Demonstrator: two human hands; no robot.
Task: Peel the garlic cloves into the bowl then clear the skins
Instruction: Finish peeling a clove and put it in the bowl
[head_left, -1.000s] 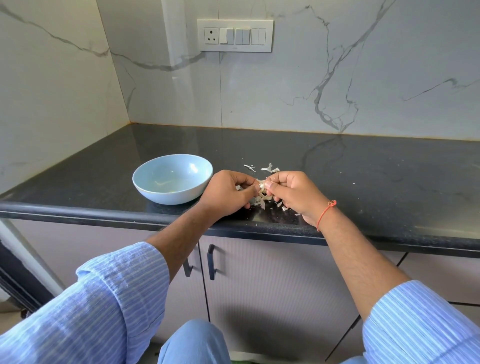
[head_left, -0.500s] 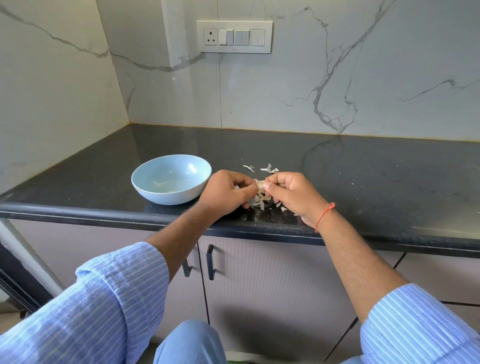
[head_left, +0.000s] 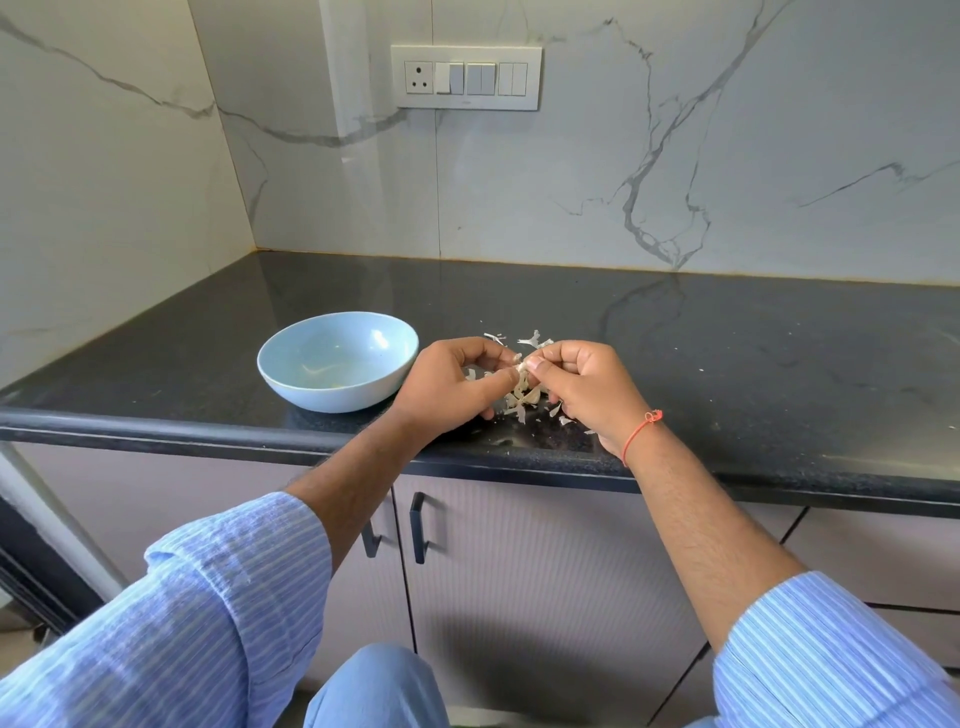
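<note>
Between the two hands, just above the near edge of the counter, a small pale garlic clove (head_left: 522, 365) is pinched from both sides. The left hand (head_left: 447, 387) curls its fingers and presses its thumb onto the clove; the right hand (head_left: 587, 389) pinches it with thumb and forefinger, seemingly working at the papery skin. Most of the clove is hidden by the fingertips, so how much skin remains cannot be told. It looks light, firm and smooth once bared, likely slippery, so a hold at the two ends should serve best while the skin is pulled off the side. Below and beyond the hands, thin whitish garlic skins (head_left: 519, 400) lie scattered on the glossy black stone counter (head_left: 727, 364); they are flimsy and will drift easily when gathered. Left of the hands, close by, sits the round pale-blue ceramic bowl (head_left: 291, 382), holding a few faint pale pieces.
</note>
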